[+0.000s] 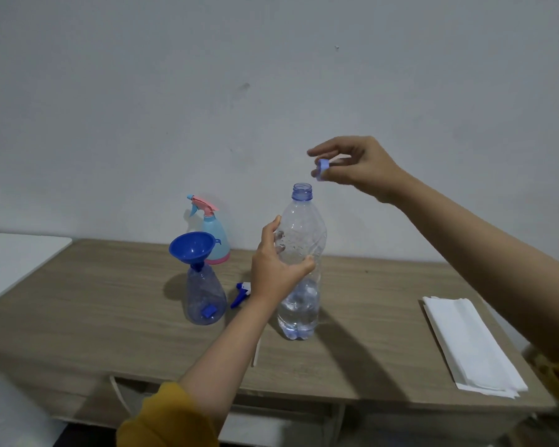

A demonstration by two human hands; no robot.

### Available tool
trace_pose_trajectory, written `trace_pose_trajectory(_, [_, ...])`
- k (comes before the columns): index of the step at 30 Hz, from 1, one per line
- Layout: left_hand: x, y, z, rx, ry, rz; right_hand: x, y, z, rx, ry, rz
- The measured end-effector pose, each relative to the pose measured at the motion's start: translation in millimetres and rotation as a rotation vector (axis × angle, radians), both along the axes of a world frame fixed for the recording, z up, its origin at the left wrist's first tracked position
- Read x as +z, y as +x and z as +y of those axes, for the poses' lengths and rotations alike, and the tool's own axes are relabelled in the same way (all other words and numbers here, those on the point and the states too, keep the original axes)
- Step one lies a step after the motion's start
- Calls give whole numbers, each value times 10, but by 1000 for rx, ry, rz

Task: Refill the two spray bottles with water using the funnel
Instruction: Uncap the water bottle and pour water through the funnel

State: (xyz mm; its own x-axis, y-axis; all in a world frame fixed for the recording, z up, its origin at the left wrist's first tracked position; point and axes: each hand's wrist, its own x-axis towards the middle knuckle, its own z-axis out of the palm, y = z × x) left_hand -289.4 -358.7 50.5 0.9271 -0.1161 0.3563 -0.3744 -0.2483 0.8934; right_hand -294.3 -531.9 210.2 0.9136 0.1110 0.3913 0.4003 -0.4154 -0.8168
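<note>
A clear spray bottle (205, 296) stands upright on the wooden table (110, 304) with its top off and a blue funnel (192, 248) seated in its neck, the funnel leaning a little to the left. Just behind it, near the wall, stands the second spray bottle (215, 240) — pale blue with a pink base and its pink-and-blue trigger head in place. The blue-and-white spray head (241, 293) of the clear one lies on the table just to its right.

Right of that, a large clear water bottle (300, 266) stands upright on the table, uncapped, with water only in its lower part. The left hand (276, 262) grips its middle, fingers and thumb curled round the body. The right hand (355, 166) is raised just above and to the right of the open neck, pinching the blue cap (321, 169) between thumb and fingertips — clear of the bottle.

Toward the right edge of the table lies a stack of folded white paper towels (471, 343). Mustard-yellow sleeves (165, 421) show at the bottom.
</note>
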Motion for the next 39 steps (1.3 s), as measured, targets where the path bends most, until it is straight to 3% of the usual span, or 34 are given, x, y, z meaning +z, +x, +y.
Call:
trace_pose_trajectory(7, [-1, -29, -12, 13, -38, 7, -1770, -439, -262, -445, 132, 131])
trace_pose_trajectory(10, [9, -38, -12, 10, -31, 4, -2580, -628, -330, -668, 67, 255])
trace_pose_trajectory(16, [37, -59, -12, 18, -26, -12, -3329, -900, -237, -758, -5, 348])
trace_pose_trajectory(20, [51, -52, -8, -9, -11, -1, -3195, -800, -145, -770, 15, 238])
trace_pose_trajectory(29, [174, -20, 218, -37, 75, 59, -1892, -305, 409, -488, 196, -248])
trace_pose_trajectory(35, [278, -57, 768, 267, 97, -321, -1588, 43, 612, -280, 63, -322])
trace_pose_trajectory(37, [220, 55, 1031, 364, 144, -355, -1541, 133, 719, -238, 7, -379])
trace_pose_trajectory(39, [136, 187, 1282, 418, 194, -271, -1517, 221, 862, -238, -12, -425])
